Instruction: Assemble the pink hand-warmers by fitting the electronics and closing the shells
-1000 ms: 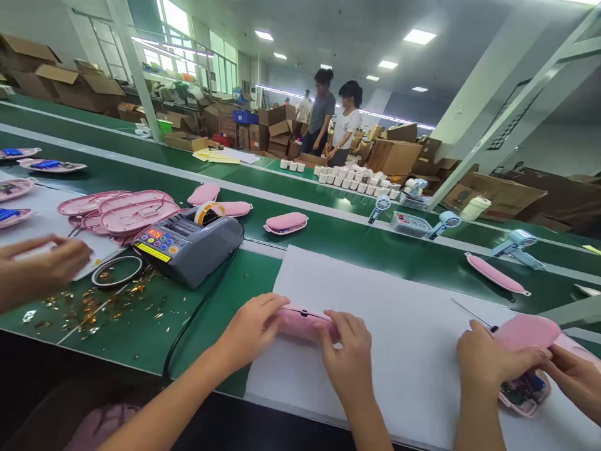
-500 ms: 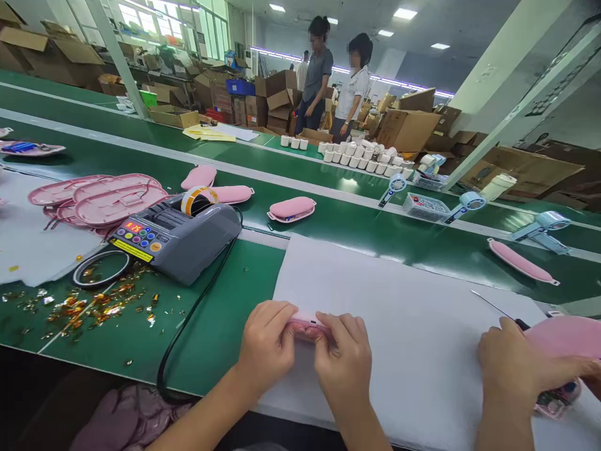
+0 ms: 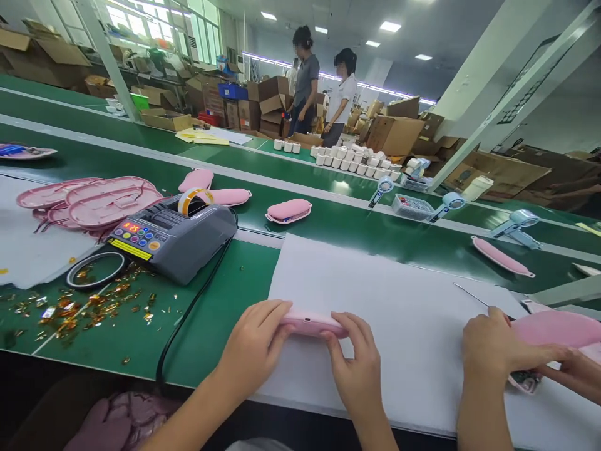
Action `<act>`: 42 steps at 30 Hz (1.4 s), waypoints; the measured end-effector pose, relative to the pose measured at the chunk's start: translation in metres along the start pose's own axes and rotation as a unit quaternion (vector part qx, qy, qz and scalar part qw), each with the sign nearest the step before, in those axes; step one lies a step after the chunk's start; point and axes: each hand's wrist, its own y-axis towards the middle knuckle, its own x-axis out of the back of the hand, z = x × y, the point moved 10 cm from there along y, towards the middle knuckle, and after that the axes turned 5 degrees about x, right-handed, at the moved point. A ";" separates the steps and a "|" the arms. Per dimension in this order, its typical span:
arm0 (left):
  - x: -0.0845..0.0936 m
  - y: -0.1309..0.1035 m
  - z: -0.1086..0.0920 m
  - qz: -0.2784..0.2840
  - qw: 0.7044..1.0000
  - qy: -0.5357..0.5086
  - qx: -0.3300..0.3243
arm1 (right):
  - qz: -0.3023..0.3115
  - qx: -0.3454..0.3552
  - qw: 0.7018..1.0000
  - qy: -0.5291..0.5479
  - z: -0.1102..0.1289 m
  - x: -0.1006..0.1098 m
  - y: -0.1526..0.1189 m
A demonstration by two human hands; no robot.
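- Here I am, both hands on the pink case (image 3: 310, 327), which sits right in front of me over the near left part of the white sheet (image 3: 399, 338); its small dark slot looks up at me, midway between my thumbs;
- my left hand (image 3: 256, 341) pinches the left end, fingers along the top edge, thumb on the near side; my right hand (image 3: 359, 354) pinches the other end the same way; neither is spread;
- the danger, as I judge it, is uneven pressure: one end squeezed harder than the other could leave the seam gaping or skewed; from here I cannot tell whether it is fully seated;
- the shell looks smooth, so thumbs riding too low could let it roll or slip;
- over to my left, amber scraps (image 3: 70, 313) litter the green bench (image 3: 253, 275) beside the grey tape dispenser (image 3: 173, 241); a stray sleeve or draught could carry one onto my sheet and under the shell;
- the black cable (image 3: 188, 319) runs near my left forearm; a wide elbow swing might snag it and tug the machine;
- on my right, a co-worker's hand (image 3: 491, 347) is near a thin metal rod (image 3: 469, 294); drifting that way, I could knock knuckles or scratch the pink surface.
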 end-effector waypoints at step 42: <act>0.008 -0.020 0.047 0.011 0.986 -0.087 0.141 | 0.005 -0.081 0.996 0.033 -0.024 0.002 -0.022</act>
